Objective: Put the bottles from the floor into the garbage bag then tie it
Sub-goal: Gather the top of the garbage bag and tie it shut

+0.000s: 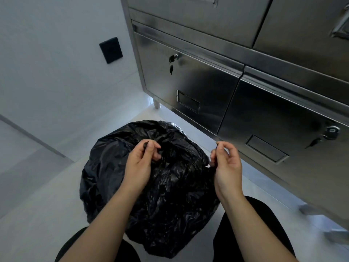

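A bulging black garbage bag stands on the pale floor in front of me, its top gathered and crumpled. My left hand pinches a strip of the bag's rim above the middle of the bag. My right hand pinches another strip of the rim at the bag's right side. Both hands are raised a little above the bag, about a hand's width apart. No bottles are visible on the floor; what is inside the bag is hidden.
A stainless steel cabinet with locked doors and hanging keys stands close behind and to the right of the bag. A white wall with a black plate is on the left. My dark-clothed knees flank the bag.
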Tool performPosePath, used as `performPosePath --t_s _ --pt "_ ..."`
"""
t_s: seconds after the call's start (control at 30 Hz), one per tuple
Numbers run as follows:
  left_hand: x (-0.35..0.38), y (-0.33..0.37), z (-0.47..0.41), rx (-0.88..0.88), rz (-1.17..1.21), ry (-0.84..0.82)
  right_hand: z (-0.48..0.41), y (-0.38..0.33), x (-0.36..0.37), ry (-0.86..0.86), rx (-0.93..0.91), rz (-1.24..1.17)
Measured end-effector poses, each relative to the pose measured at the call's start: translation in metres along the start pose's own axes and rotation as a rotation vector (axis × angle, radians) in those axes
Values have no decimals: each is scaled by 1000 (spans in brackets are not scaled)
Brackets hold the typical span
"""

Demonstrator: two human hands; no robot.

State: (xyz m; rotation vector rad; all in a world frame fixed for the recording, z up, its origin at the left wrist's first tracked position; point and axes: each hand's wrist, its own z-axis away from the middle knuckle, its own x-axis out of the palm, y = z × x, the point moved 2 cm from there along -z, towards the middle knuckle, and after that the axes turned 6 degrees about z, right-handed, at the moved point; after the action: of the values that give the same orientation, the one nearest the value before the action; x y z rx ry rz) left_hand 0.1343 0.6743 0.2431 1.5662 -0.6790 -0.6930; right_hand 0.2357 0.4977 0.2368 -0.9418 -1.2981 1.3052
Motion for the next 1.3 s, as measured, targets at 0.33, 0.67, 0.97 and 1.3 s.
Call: performPosePath --t_s 0.33,0.67,0.97,1.3 --pt "4 -25 17 -280 107 96 18 23 5 18 3 49" --pt "4 -28 32 -158 -217 -75 34 48 -3 181 144 63" --pt "8 -34 42 -219 -124 131 44 61 -11 222 159 300" --pt "28 20 17 38 24 27 27 -27 4 179 -235 119"
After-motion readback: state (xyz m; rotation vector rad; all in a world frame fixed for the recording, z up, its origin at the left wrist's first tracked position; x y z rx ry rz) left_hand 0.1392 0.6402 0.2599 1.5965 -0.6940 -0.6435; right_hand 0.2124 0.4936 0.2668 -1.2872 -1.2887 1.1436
